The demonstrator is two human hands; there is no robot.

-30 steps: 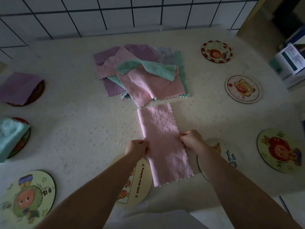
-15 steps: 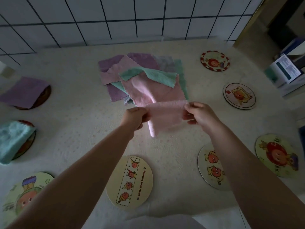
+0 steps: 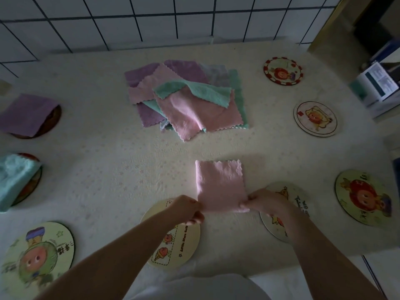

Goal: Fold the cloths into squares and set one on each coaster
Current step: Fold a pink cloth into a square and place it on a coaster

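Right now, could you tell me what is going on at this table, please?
A person is folding a pink cloth on the table, the left hand and right hand each pinching a near corner. It looks roughly square and lies between two bare coasters. Two coasters at the left already carry a purple cloth and a blue cloth. A pile of unfolded cloths waits in the middle.

Both hands (image 3: 188, 207) (image 3: 263, 202) pinch the folded pink cloth (image 3: 219, 184).

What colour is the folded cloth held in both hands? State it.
Pale pink, with a scalloped far edge: the folded cloth, seen clearly in the head view.
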